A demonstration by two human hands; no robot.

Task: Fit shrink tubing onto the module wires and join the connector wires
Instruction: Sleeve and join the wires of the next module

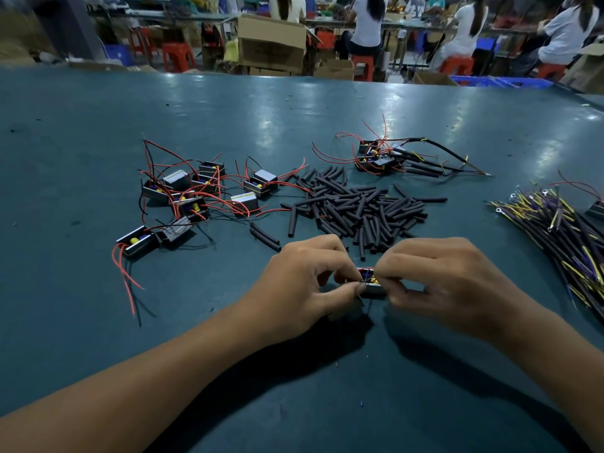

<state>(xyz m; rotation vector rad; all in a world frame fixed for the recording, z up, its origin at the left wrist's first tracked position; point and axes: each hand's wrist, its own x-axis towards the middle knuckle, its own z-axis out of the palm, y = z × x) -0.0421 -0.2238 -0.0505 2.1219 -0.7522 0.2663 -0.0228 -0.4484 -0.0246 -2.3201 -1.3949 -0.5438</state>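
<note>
green table [98, 109] under modules [192, 197], tubing pieces [359, 207], wire bundle [562, 230]

Tubing pile [356, 209] lies between modules [192, 197] and wires [562, 230].
</note>
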